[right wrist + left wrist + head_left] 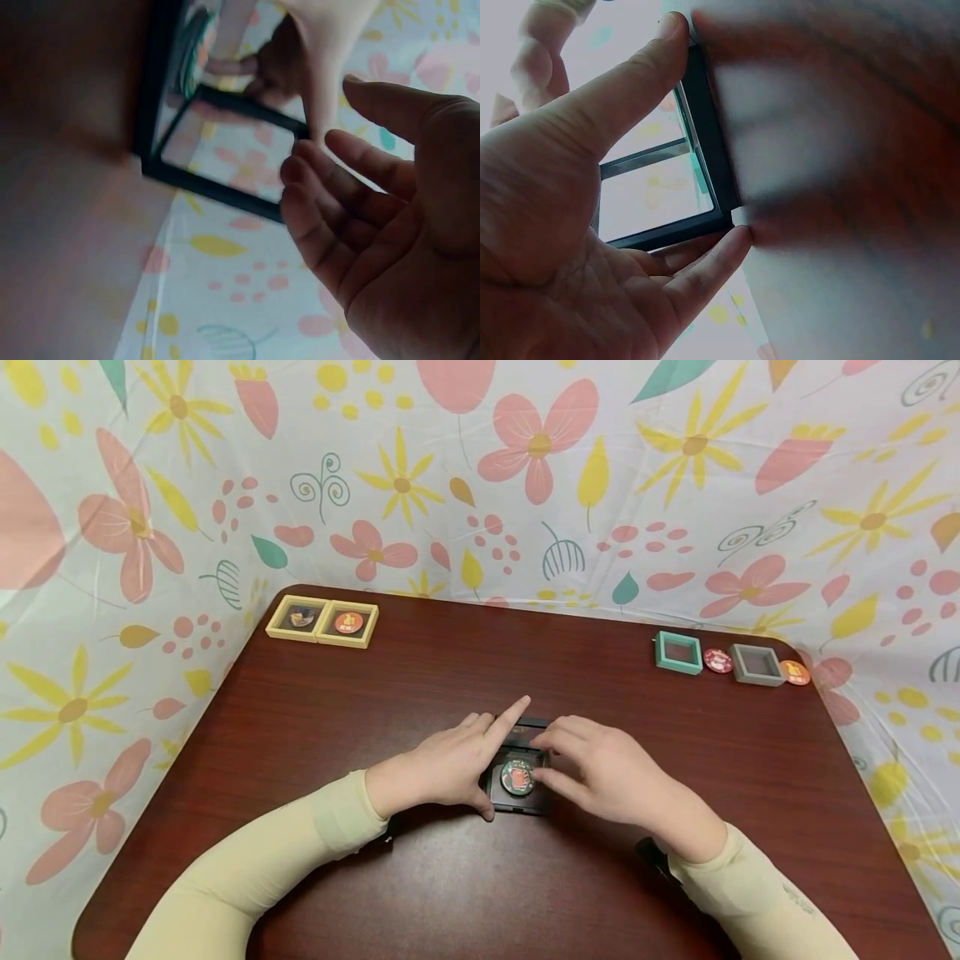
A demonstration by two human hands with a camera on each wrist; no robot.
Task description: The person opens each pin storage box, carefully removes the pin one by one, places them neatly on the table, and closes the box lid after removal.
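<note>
- Black frame point(520, 811) sat on the table point(420, 893) between both hands, gripped along its left side by the thumb and fingers of the left hand point(450, 767).
- Right hand point(618, 772): fingers loosely bent, tips at the edge of the frame's raised lid point(217, 194), thumb apart from them.
- Inside the frame lay a round badge point(517, 777), close to the right thumb; whether they touched, I could not tell.
- Far left, two yellow frames point(343, 642) stood side by side, each holding a badge.
- Far right were a teal frame point(678, 667), pink badge point(717, 661), grey frame point(759, 680) and orange badge point(795, 672).
</note>
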